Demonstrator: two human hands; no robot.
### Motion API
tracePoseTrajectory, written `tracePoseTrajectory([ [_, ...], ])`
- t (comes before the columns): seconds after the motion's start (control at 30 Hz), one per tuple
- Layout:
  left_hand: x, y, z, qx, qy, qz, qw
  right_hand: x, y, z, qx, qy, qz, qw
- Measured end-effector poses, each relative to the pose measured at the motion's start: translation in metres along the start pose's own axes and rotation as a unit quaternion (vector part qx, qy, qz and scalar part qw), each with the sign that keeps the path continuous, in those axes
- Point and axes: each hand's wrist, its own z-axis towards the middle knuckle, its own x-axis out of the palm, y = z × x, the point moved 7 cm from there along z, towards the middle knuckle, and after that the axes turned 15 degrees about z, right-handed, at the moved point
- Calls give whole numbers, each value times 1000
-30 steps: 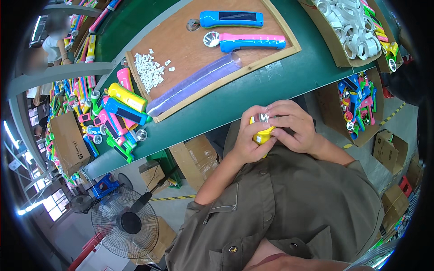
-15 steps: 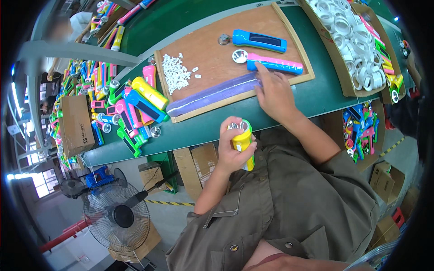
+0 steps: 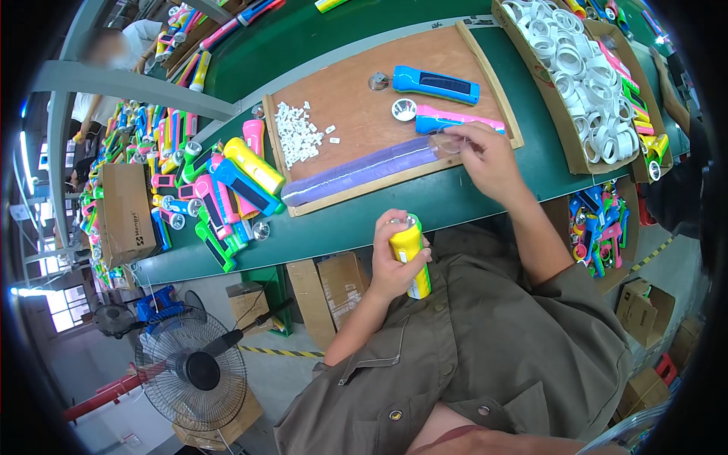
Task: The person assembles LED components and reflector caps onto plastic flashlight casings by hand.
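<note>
My left hand (image 3: 396, 262) is wrapped round a yellow flashlight (image 3: 409, 246), held upright near my body with its head up. At the right end of a long purple-wrapped roll (image 3: 364, 171), my right hand (image 3: 489, 161) pinches a thin clear disc (image 3: 450, 142) between thumb and fingers. The roll lies along the near edge of a wooden tray (image 3: 349, 76). Beyond it in the tray are a pink-and-blue flashlight (image 3: 459, 120) with a silver reflector (image 3: 403, 110) at its head, and a blue flashlight (image 3: 436, 84) with another reflector (image 3: 378, 81).
Small white parts (image 3: 299, 135) lie heaped in the tray's left side. Colourful flashlights (image 3: 243, 174) pile up left of it, by a cardboard box (image 3: 129, 208). A carton of white rings (image 3: 565, 64) stands right. A fan (image 3: 201, 369) is lower left; a person (image 3: 136, 45) is far left.
My right hand has moved right, off the roll's end, and now pinches a clear disc. My left hand keeps the yellow flashlight, a little lower in view.
</note>
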Motion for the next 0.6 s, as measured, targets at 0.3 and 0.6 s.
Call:
tracePoseTrajectory([
  [0.3,35,-20,24,6,55,-50,997,-4,37,-33,60,49,304,950],
  [0.6,48,-19,16,-1,93,-31,995,0,38,-38,97,25,390,915],
])
